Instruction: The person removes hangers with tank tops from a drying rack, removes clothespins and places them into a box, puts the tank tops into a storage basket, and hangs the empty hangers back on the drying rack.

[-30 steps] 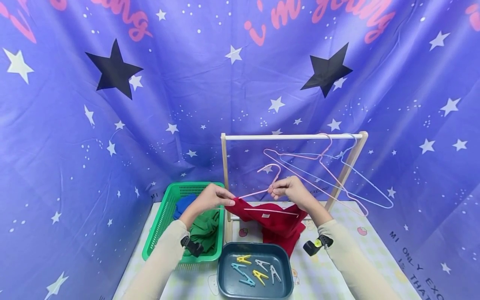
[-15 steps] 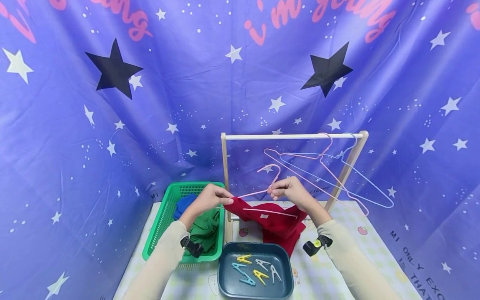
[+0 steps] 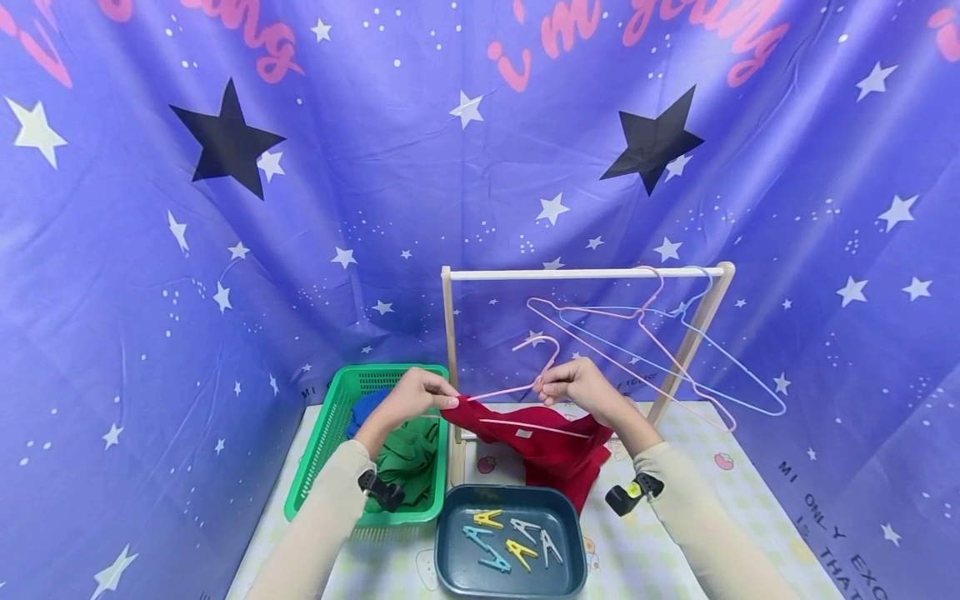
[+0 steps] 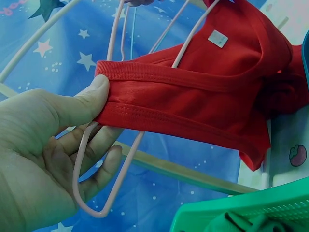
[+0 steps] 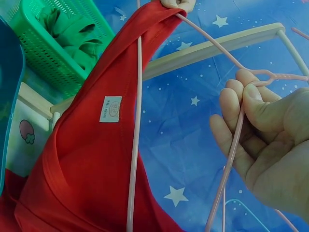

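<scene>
My left hand (image 3: 415, 394) pinches the shoulder strap of a red tank top (image 3: 551, 437) between thumb and fingers. In the left wrist view, one end of a pink hanger (image 4: 104, 212) pokes out below that strap (image 4: 145, 96). My right hand (image 3: 577, 386) grips the same hanger just under its hook, thumb and forefinger at the twisted neck (image 5: 263, 76). A white label (image 5: 111, 109) shows inside the neckline, beside the hanger's bottom bar. The rest of the tank top hangs down behind the dark tray (image 3: 510, 586).
The tray holds several yellow, blue and grey clothespins. At left stands a green basket (image 3: 300, 492) with green (image 3: 408, 467) and blue cloth. Behind my hands is a wooden rack (image 3: 585, 274), where another pink hanger (image 3: 652, 333) and a blue hanger (image 3: 738, 362) hang at the right.
Both hands have shifted slightly left, and the hanger's hook has dropped a little. The red strap moved left with my left hand, farther along the hanger's end.
</scene>
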`<action>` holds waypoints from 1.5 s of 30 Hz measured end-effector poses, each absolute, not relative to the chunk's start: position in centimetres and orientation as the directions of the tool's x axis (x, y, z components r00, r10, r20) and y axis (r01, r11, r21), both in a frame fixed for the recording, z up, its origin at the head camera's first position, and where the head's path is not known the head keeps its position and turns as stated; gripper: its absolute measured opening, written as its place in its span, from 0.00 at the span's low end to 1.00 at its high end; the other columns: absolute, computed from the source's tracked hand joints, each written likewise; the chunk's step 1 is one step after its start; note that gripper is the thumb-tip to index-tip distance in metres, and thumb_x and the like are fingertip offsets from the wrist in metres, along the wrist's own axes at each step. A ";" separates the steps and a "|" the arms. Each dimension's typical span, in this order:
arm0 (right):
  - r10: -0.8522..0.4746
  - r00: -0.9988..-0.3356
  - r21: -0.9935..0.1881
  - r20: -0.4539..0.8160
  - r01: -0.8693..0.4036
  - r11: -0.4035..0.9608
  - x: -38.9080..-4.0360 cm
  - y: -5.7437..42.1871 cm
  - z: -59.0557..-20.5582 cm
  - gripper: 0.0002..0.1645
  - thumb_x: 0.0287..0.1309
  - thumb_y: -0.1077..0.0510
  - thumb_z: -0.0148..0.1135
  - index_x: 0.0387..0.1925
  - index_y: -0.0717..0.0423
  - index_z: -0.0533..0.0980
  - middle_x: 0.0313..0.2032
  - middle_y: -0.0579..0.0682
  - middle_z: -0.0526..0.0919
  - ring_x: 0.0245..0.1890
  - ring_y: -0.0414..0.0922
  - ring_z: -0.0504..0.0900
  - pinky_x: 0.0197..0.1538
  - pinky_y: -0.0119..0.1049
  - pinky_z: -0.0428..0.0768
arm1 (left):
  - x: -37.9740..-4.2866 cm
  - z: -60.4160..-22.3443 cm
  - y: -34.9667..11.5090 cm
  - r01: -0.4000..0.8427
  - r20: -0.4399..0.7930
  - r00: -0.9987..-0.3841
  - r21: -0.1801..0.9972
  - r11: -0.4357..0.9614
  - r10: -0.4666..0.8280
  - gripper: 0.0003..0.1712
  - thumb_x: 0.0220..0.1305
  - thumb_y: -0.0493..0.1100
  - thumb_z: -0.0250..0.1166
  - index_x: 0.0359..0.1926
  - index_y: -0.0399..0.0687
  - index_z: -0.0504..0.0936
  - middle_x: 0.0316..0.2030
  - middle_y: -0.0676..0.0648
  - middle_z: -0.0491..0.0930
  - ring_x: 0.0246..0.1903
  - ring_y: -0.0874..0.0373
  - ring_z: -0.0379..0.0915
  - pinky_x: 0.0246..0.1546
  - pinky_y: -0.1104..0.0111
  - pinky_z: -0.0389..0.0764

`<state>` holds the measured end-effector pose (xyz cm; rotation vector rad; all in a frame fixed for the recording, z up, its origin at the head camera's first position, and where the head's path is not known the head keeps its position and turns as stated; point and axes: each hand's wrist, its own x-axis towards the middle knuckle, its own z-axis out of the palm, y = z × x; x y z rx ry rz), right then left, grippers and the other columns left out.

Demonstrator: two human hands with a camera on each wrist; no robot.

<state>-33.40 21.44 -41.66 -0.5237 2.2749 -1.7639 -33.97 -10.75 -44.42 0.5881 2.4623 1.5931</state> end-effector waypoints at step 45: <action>-0.356 -0.934 -0.952 0.043 -0.146 0.268 -33.9 22.6 -41.9 0.12 0.65 0.74 0.58 0.46 0.82 0.79 0.31 0.47 0.88 0.28 0.35 0.85 0.37 0.30 0.87 | -34.5 -46.3 -13.6 0.078 0.097 -0.995 0.909 0.410 -0.026 0.04 0.62 0.34 0.72 0.37 0.38 0.90 0.35 0.40 0.89 0.33 0.58 0.81 0.35 0.67 0.81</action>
